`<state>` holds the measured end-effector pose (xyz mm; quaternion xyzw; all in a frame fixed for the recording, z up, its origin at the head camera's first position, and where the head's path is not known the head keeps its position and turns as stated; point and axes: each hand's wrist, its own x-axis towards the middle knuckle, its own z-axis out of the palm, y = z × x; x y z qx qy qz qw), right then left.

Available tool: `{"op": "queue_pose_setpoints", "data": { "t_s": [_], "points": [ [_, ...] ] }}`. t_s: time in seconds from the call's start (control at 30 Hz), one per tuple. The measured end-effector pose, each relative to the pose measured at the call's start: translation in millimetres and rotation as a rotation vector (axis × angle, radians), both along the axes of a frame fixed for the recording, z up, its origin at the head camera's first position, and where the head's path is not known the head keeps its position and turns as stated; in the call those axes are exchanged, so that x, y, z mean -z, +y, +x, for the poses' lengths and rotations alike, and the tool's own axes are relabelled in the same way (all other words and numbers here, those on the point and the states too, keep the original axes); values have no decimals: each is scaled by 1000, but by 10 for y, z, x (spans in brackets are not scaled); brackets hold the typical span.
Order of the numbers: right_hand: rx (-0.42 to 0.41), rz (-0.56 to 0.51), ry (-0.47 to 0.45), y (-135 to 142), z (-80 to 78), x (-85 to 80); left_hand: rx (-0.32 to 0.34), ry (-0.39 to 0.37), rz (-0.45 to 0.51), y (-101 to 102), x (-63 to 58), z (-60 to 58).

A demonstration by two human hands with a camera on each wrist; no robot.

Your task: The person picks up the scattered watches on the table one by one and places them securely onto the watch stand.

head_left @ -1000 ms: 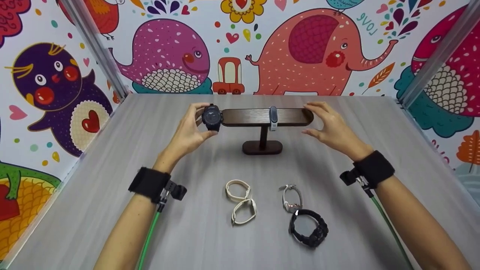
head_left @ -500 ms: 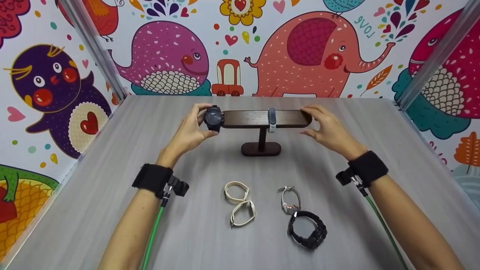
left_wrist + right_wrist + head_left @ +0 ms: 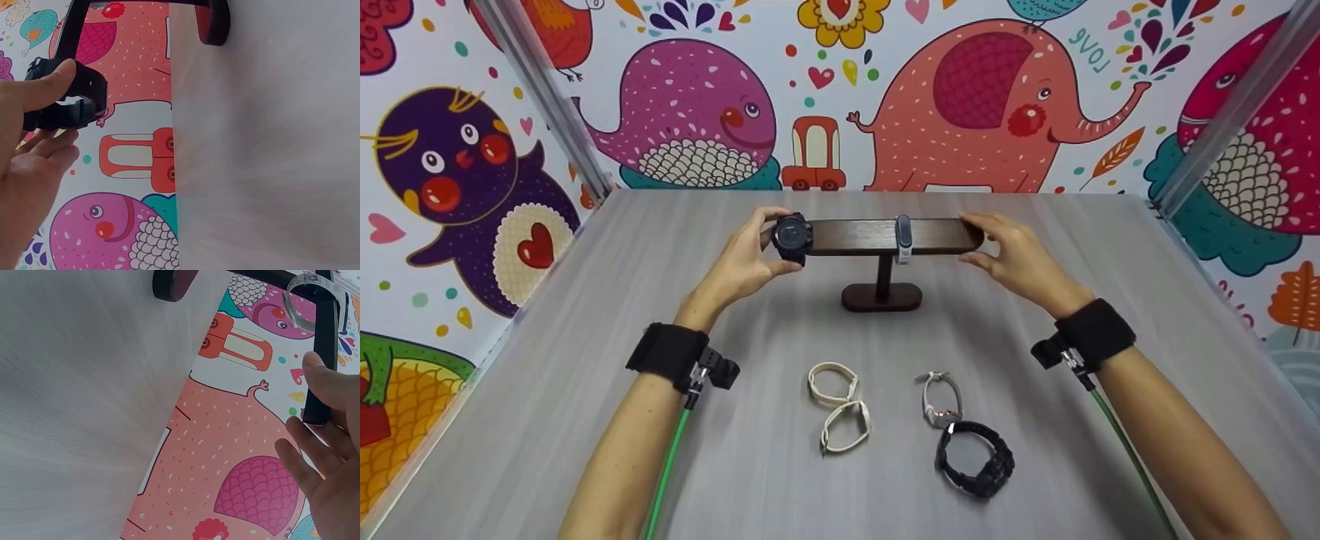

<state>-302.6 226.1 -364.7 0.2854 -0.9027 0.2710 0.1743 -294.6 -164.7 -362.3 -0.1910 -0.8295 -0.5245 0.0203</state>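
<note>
A dark wooden watch stand [image 3: 855, 237] stands upright at the back of the table. At its left end my left hand [image 3: 739, 259] pinches a black wristwatch [image 3: 792, 235] between thumb and fingers, its closed strap looped around the bar's end. The left wrist view shows the thumb on the near side of that watch [image 3: 93, 90] and the fingers beyond. My right hand [image 3: 1020, 259] holds the bar's right end, thumb in front and fingers behind, as the right wrist view of the bar [image 3: 318, 405] shows. A fitness band [image 3: 904, 231] with a pale strap sits around the bar, right of centre.
On the table in front of the stand lie two cream-strapped watches [image 3: 846, 427] touching each other, a small grey-strapped watch [image 3: 943, 401] and a second black watch [image 3: 976, 459]. A patterned wall [image 3: 675, 112] rises behind. Green cables [image 3: 666, 465] trail from the wrist cameras.
My left hand has moved the black wristwatch slightly right, farther onto the bar. My right hand has shifted a little left and closed on the bar's end. The stand keeps its place.
</note>
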Motion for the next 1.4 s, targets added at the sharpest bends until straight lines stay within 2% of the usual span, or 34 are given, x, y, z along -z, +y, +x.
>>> {"op": "queue_pose_setpoints", "data": {
  "t_s": [0.43,0.73,0.9,1.13,1.4],
  "points": [
    [-1,-23,-13,-17,14,-11,6,-13,11,62,3,-10],
    [2,-7,-3,-20,23,-12,12,10,-33,169,-15,-16],
    [7,-2,-9,-21,23,-15,25,52,-48,256,-12,-30],
    [11,4,-5,-19,25,-19,8,133,-131,352,-1,-62],
    [14,17,-3,-32,29,-18,4,116,-164,467,-8,-76]
  ]
}}
